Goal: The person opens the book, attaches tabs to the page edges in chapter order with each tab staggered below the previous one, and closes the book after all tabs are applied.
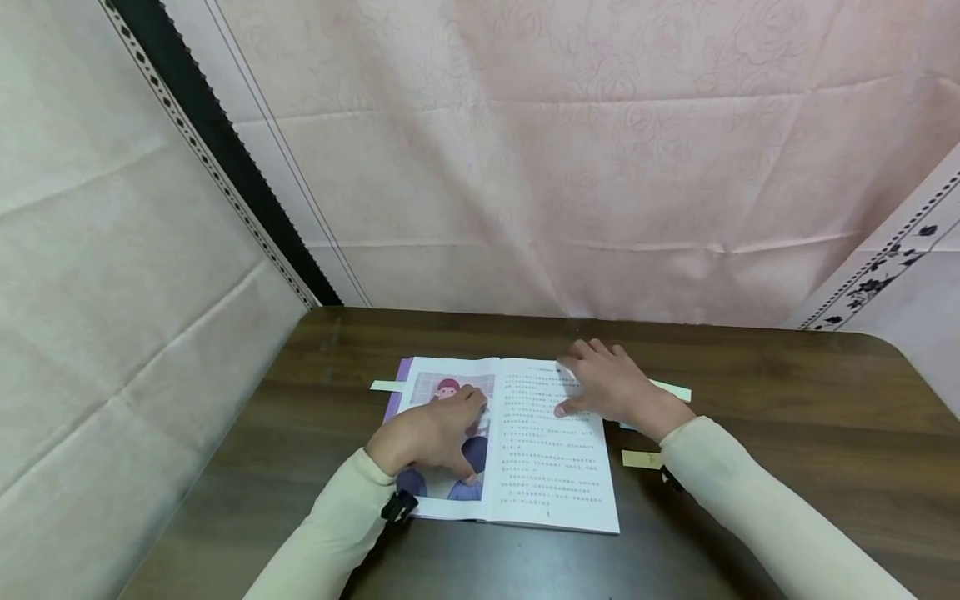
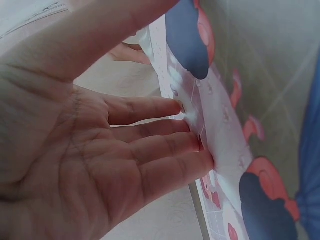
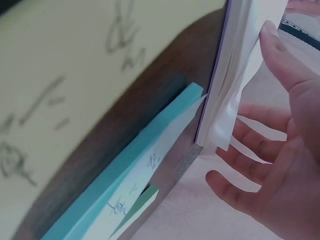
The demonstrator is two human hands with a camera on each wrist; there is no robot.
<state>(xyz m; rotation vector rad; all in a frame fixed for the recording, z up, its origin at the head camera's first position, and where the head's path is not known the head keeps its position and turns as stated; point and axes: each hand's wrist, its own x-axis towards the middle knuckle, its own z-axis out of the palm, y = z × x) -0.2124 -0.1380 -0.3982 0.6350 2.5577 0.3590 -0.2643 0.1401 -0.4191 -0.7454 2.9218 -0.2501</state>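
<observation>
An open book lies on the table, with a colour picture on its left page and lines of print on its right page. My left hand rests on the picture page; in the left wrist view its fingers reach out fairly straight with their tips against the paper. Over the upper outer part of the printed page is my right hand, spread. The right wrist view shows its thumb touching the page, while the other fingers are loosely bent near the book's edge.
Paper tabs stick out from the book: a pale one at left, a green one and a yellow one at right. A teal tab shows close up, with handwriting nearby. Behind the brown table hangs a pink cloth.
</observation>
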